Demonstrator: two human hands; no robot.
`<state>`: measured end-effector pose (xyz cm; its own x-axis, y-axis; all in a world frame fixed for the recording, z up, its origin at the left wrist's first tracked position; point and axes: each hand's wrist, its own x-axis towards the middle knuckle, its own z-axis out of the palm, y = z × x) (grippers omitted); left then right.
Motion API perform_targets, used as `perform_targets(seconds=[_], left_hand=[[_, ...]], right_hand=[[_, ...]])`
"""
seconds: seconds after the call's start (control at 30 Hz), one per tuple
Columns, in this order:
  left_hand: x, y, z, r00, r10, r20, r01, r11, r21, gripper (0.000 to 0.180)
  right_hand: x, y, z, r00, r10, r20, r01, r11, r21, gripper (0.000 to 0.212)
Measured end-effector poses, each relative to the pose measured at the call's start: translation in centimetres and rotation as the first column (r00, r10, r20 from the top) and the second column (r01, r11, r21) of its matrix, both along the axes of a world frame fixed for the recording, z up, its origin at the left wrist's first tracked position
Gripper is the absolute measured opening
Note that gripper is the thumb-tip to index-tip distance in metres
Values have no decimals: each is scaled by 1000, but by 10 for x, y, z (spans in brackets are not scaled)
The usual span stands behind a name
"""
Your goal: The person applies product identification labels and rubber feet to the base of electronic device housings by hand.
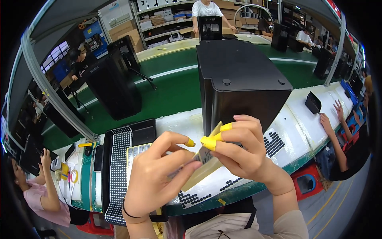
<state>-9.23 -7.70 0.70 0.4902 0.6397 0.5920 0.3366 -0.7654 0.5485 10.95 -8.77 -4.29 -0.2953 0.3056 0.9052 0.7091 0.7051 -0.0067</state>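
Green conveyor belting [175,93] runs behind a white workbench [296,115], where a black box-shaped appliance [242,81] stands upside down just beyond the hands. Left hand [155,179] and right hand [242,153] — fingertips in yellow finger cots [209,142] — both pinch a small label on its tan backing strip [203,165], held above the bench edge. Sheets of black dot pads [119,159] lie to the left — more dots [273,142] on the right.

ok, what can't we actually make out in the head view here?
Head view only:
- Label sheet: print too small; both hands cover most of it.
- Black box: front lower part hidden behind the right hand.
- Dot sheet: partly behind the left hand.
- Far shelves: too small, bent by fisheye.
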Motion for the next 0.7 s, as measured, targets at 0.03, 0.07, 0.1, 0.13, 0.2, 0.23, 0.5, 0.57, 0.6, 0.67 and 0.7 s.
perform_targets(seconds=[0.03, 0.07, 0.1, 0.13, 0.2, 0.23, 0.5, 0.57, 0.6, 0.67, 0.7], left_hand=[[-2, -3, 0, 1000, 2, -1, -2, 1000, 4, 14], [-5, -4, 0, 999, -24, -22, 25, 999, 29, 12], [-7, -6, 0, 998, -53, -43, 56, 997, 51, 11], [-7, -9, 1, 997, -57, -43, 59, 997, 51, 11], [-7, -13, 5, 990, -121, -75, 124, 992, 35, 11], [-7, -14, 5, 984, -152, -88, 156, 987, 40, 11], [-7, -9, 3, 969, -243, -40, 239, 968, -74, 11], [-4, -6, 2, 969, -244, -20, 242, 966, -88, 11], [-6, -8, 3, 979, -202, 11, 202, 976, -82, 11], [-10, -5, 7, 983, -178, 49, 181, 981, -66, 12], [-16, -2, 9, 989, -144, 24, 142, 988, 59, 14]], right_hand=[[-1, -3, 2, 1000, -11, -17, 11, 1000, 5, 29], [-3, -5, 4, 999, -23, -33, 24, 1000, 9, 30], [-4, -9, 6, 998, -48, -29, 48, 999, -4, 31], [-4, -11, 7, 998, -52, -29, 52, 999, -4, 31], [-3, -15, 7, 999, -40, 8, 39, 999, 20, 32], [-3, -17, 4, 999, -46, -5, 46, 999, 3, 29], [0, -20, -1, 996, 32, -87, -22, 994, 104, 26], [6, -25, -1, 995, 57, -81, -50, 995, 90, 26], [7, -32, 2, 993, 98, -60, -93, 992, 82, 24], [16, -52, 8, 989, 148, -14, -145, 981, 130, 15], [19, -51, 10, 988, 156, -16, -153, 979, 137, 15]])
